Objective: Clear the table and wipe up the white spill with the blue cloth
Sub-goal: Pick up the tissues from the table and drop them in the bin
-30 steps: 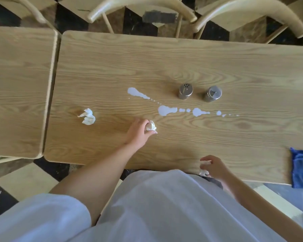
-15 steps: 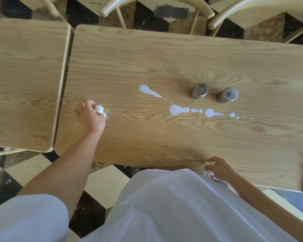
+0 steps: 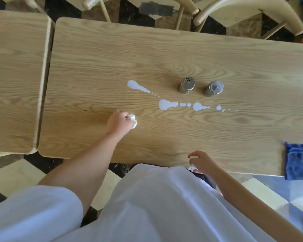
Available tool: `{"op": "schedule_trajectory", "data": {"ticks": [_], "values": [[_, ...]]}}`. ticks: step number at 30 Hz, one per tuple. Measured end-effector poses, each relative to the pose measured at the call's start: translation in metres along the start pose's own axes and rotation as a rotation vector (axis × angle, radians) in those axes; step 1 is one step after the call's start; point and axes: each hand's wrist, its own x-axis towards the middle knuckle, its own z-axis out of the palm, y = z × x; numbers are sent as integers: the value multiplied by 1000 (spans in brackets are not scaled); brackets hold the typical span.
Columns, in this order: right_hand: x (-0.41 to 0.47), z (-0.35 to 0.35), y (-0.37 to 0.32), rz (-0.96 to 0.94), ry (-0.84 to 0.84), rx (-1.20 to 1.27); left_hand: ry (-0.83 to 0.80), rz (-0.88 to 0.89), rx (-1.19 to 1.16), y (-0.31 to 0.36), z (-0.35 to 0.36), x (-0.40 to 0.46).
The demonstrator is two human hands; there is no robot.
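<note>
While the counter [image 3: 164, 55] is still carrying the white spill [image 3: 167, 104] across its middle, the person is clearing the loose paper, and this step is best finished before any wiping. The blue cloth [image 3: 298, 160] is lying at the right edge of the counter, untouched and well apart from both hands. The two metal shakers [image 3: 186, 85] are standing just behind the spill, so I think they are needing to be moved aside too. The left hand [image 3: 119, 122] is closing around a crumpled white tissue [image 3: 133, 120] near the spill; it should be lifting it clear, not dragging it through the liquid. The right hand [image 3: 200, 162], at the near edge, is gripping another small white scrap [image 3: 191, 167].
</note>
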Motion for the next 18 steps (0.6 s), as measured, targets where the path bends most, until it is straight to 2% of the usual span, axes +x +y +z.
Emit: {"op": "schedule_trajectory", "data": {"ticks": [4, 7, 12, 15, 18], "values": [[-15, 0, 18, -36, -40, -78, -92, 54, -85, 8, 5, -13], [-25, -10, 36, -74, -69, -129, -66, -54, -188, 0, 9, -35], [-36, -44, 86, -125, -15, -99, 8, -223, -232, -12, 48, -103], [-29, -71, 141, -117, 10, -5, -39, -143, -190, -9, 91, -154], [-55, -103, 208, -117, 41, -69, -88, -32, -93, 12, 144, -211]]}}
